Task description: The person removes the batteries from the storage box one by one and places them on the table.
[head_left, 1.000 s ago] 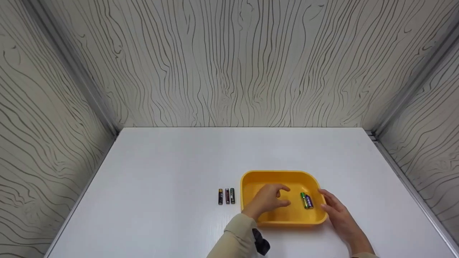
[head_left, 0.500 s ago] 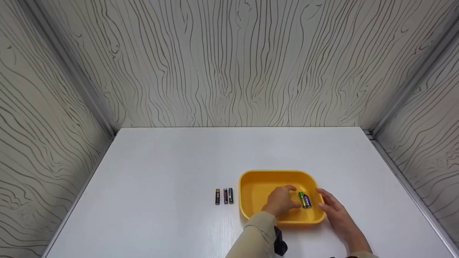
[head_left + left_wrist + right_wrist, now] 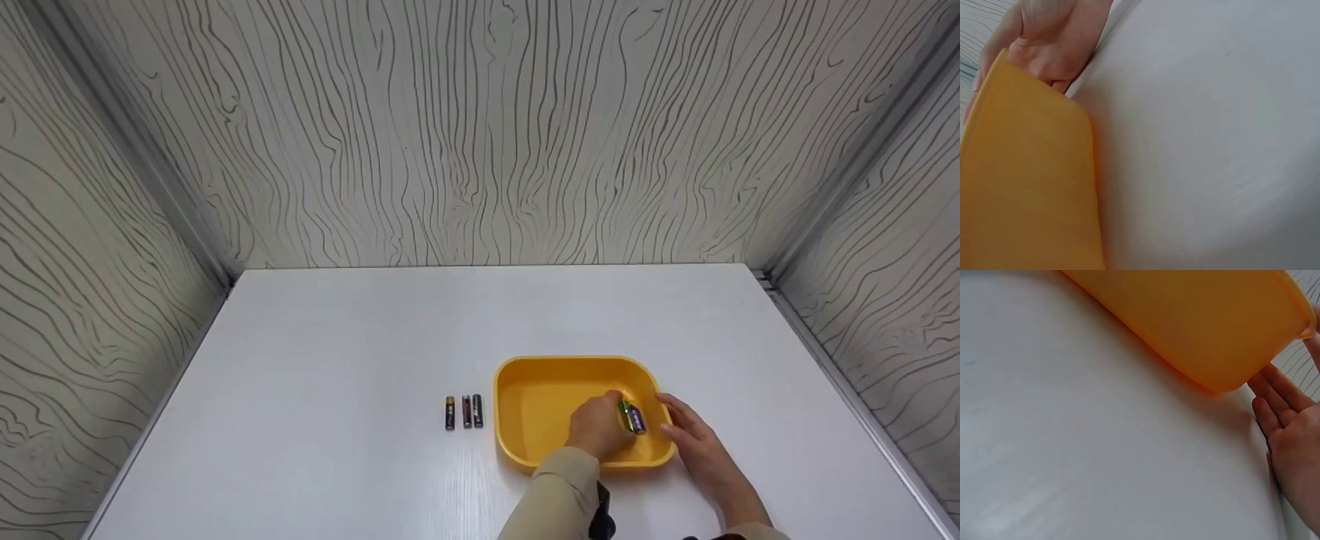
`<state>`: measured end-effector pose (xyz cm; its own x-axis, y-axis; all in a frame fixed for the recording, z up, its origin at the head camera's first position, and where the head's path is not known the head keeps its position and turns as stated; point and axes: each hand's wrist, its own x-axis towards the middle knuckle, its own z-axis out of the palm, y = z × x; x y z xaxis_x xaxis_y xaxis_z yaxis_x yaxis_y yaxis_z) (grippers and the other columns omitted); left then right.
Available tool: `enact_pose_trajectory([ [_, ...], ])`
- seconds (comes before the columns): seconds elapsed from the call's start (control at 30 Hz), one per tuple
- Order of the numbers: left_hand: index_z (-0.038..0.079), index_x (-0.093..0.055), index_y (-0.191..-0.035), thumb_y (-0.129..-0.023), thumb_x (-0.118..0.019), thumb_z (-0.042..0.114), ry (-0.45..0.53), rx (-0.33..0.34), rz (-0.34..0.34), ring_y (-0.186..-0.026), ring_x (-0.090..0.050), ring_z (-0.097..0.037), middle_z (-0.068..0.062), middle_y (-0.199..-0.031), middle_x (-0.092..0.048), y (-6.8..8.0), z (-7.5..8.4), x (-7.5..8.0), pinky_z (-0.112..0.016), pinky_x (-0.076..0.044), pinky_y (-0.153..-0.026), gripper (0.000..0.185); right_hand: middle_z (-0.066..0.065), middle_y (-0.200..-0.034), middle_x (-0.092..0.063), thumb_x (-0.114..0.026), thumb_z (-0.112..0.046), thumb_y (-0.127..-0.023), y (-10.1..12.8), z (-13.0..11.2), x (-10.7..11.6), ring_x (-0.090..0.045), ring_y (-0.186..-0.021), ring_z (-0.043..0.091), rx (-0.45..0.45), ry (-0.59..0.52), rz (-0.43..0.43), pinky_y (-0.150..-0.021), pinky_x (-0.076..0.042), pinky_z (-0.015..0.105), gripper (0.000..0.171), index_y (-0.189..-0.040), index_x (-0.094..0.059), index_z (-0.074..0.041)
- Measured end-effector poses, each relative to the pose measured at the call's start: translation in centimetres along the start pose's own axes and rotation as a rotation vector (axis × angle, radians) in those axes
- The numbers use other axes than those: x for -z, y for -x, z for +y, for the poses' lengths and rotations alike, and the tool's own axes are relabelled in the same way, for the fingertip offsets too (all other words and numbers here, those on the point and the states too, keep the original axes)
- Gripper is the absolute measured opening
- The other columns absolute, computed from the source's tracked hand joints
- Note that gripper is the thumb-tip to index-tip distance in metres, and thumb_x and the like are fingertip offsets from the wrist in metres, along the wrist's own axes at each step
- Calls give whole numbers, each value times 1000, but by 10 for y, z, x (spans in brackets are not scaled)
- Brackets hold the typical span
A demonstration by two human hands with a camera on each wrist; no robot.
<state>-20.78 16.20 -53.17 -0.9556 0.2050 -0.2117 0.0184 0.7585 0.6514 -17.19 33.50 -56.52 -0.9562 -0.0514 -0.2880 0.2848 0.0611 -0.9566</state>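
Your left hand reaches into the shallow yellow plastic tray near the white table's front edge, its fingers curled onto the green-and-purple batteries there. Your right hand rests, fingers straight, against the tray's right rim.

Surface: white table, set between wood-grain walls.
Tray: yellow tray rests on the table toward its near right.
Batteries: three batteries lie side by side on the table, just left of the tray.
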Motion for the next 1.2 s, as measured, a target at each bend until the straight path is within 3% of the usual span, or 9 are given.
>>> enact_pose_trajectory([
  [0.23, 20, -65, -114, -74, -83, 26, -18, 9, 9, -86, -58, -13, 4, -99, -70, -2, -1, -3, -29, -51, -95, 44, 9, -165, -7, -54, -26, -98, -1, 0, -4, 5, -153, 30, 2, -5, -6, -122, 1, 55, 57, -149, -31, -15],
  [0.47, 20, -66, -102, -71, -85, 31, -132, -23, 47, -77, -56, -11, 6, -87, -68, -3, -1, -1, -25, -51, -84, 38, 10, -165, -8, -53, -25, -98, -1, 1, -3, 3, -153, 31, 13, 13, -3, -122, -1, 54, 57, -149, -30, -13],
  [0.67, 20, -66, -98, -68, -86, 38, -197, -27, 36, -76, -54, -10, 7, -83, -65, -2, 1, 1, -23, -50, -86, 40, 10, -164, -9, -53, -25, -98, -1, 1, -3, 0, -153, 31, 8, 14, 1, -123, -3, 53, 57, -149, -30, -15],
  [0.87, 22, -70, -103, -69, -86, 37, -128, -32, -12, -81, -55, -10, 9, -89, -68, -4, -1, 7, -24, -49, -94, 41, 11, -165, -4, -52, -21, -98, 0, 0, 0, 4, -153, 32, 23, -23, -10, -122, 0, 54, 57, -150, -30, -14],
  [1.2, 27, -70, -109, -69, -86, 27, 82, 6, -83, -86, -55, -10, 10, -93, -68, -6, 1, 15, -28, -48, -100, 44, 9, -165, -3, -53, -25, -98, 0, -2, 2, 6, -153, 31, -6, -8, -8, -122, -1, 53, 58, -150, -31, -17],
])
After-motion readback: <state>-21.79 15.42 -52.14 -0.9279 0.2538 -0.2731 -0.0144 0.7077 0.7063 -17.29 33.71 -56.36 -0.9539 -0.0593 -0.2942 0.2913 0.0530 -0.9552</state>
